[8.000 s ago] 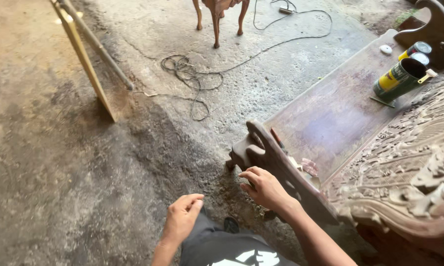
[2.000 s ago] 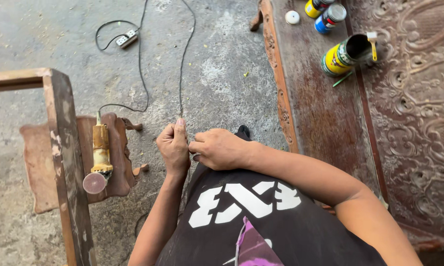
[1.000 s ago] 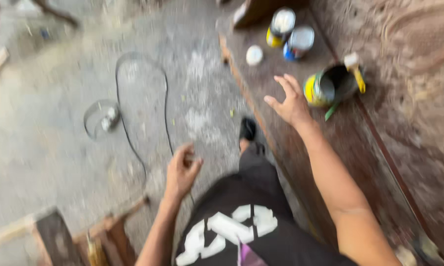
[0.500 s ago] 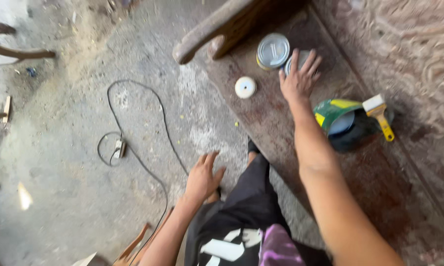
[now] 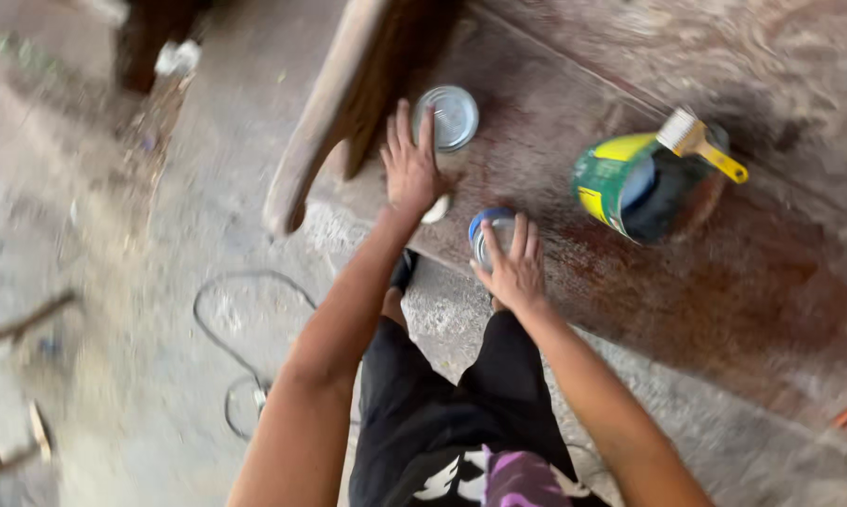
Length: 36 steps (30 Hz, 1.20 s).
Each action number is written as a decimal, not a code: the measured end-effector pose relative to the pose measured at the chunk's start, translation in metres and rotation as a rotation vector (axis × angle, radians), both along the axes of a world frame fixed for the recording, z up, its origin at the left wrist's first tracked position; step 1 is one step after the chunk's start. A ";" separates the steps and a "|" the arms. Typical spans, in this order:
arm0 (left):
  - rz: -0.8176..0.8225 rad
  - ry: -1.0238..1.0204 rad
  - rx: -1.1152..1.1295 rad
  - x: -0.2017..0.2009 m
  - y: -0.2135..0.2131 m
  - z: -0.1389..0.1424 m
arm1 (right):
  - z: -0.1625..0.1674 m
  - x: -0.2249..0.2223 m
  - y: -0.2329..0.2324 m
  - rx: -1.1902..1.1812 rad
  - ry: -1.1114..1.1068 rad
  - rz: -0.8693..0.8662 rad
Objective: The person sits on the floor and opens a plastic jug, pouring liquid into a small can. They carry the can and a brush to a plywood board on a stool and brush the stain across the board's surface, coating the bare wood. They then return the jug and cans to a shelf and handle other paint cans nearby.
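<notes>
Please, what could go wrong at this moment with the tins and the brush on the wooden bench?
The open green tin leans with a brush across its mouth; a knock might spill it. The right hand grips the small blue tin near the bench edge, where it could slip off. The cable by the legs may trip.

- The small can (image 5: 492, 235) under the right hand (image 5: 513, 268) looks like metal, with a blue rim and a dull shine.
- The round lid (image 5: 447, 117) beside the left hand (image 5: 409, 169) is bare metal, grey and a little glossy.
- The bench seat (image 5: 724, 291) is dark reddish wood, stained and slightly shiny.
- The big can (image 5: 621, 183) at the right has a glossy green and yellow label.
- The brush (image 5: 700, 141) has pale bristles and a smooth yellow handle.
- The floor (image 5: 95, 235) is rough, matt grey concrete.
</notes>
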<state>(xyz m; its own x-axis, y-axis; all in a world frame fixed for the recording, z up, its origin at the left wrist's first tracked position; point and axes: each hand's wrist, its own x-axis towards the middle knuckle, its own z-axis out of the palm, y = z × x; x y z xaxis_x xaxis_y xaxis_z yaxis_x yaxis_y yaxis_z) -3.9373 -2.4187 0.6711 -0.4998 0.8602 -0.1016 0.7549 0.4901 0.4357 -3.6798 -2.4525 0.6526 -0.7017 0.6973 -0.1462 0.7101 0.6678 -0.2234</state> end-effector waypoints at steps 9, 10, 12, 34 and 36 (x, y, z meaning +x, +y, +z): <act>-0.528 -0.061 -0.251 0.036 0.028 -0.047 | -0.002 0.051 -0.065 0.019 0.218 -0.435; -0.640 -0.044 -0.223 0.061 0.014 -0.045 | -0.003 0.062 -0.067 0.003 0.210 -0.457; -0.828 -0.151 -0.156 0.105 -0.014 -0.045 | 0.003 0.087 -0.075 -0.068 0.212 -0.673; -0.450 -0.460 -0.183 0.105 -0.120 -0.061 | 0.138 0.062 -0.030 0.142 0.350 -0.551; -0.427 -0.441 -0.130 0.108 -0.115 -0.059 | 0.141 0.061 -0.030 0.237 0.392 -0.571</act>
<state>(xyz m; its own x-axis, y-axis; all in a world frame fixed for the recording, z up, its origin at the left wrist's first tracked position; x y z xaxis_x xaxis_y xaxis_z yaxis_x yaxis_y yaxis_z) -3.8295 -2.5335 0.6124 -0.0021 0.9415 -0.3370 0.6587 0.2549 0.7079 -3.6183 -2.4828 0.7935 -0.1891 0.9519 0.2412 0.8593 0.2793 -0.4285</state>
